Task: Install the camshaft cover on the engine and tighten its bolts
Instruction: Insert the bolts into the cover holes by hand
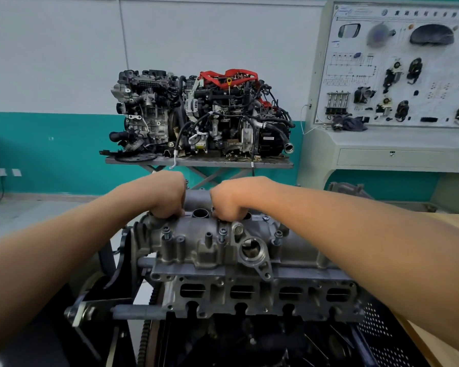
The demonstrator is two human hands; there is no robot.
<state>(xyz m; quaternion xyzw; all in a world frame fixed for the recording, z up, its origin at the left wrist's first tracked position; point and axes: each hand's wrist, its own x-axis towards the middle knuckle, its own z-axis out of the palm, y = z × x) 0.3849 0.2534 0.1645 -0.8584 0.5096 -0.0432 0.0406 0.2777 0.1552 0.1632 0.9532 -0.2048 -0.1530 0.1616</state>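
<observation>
Engine [249,292] lies nearest, below both hands. Camshaft cover [196,234] sits on it, directly under hands. Bolts [222,232] on near side of hands stand proud, not yet driven.

Left hand [167,194] and right hand [231,197] grip cover top, fingers curled down, tips hidden.

Risk: uneven push tilts cover, so bolts may cross-thread and cover may seat crooked.

A grey metal table [276,163] on crossed legs bears two engines side by side, a grey engine [146,112] left and a red-topped engine [236,109] right, with a dark perforated disc [137,156] at its left front edge, while the near engine [249,295] is carried by a black stand [96,308] at its left end.
</observation>
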